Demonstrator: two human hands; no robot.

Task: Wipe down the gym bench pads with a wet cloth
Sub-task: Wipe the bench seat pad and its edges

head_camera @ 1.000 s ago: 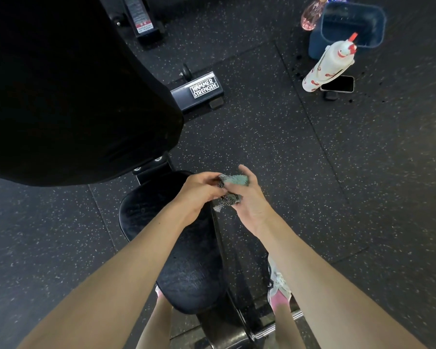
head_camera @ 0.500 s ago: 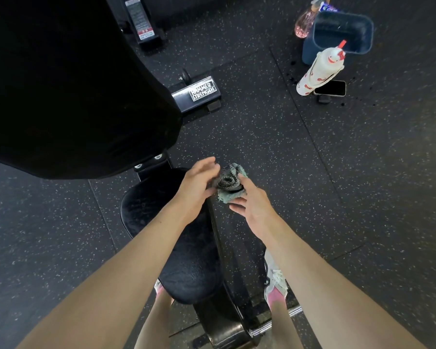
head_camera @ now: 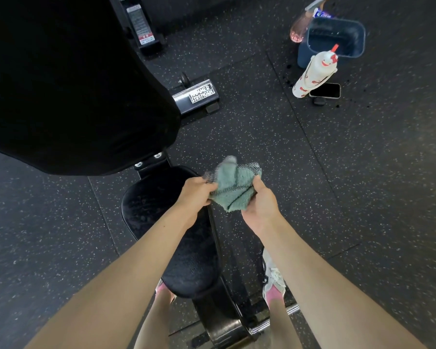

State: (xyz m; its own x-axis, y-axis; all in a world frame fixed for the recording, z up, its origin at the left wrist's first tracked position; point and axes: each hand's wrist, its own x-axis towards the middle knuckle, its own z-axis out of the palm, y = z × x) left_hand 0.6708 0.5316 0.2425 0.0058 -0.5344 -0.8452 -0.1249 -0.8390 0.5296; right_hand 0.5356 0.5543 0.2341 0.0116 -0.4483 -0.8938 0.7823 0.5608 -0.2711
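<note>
**Cloth aloft, pads unwiped**

Seat pad (head_camera: 169, 235) under the forearms. Left hand (head_camera: 196, 195) and right hand (head_camera: 258, 205) each grip an edge of the cloth (head_camera: 233, 188), in air above the pad's far end. Risk: a slack grip drops it onto the gritty floor (head_camera: 337, 197).

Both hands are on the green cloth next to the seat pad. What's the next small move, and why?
Probably bring the cloth down flat onto the seat pad and start a wiping stroke. The left hand and the right hand each grip a side of the cloth, which is partly spread in the air by the pad's right edge, touching no surface. The pad is the nearest pad below it.
</note>
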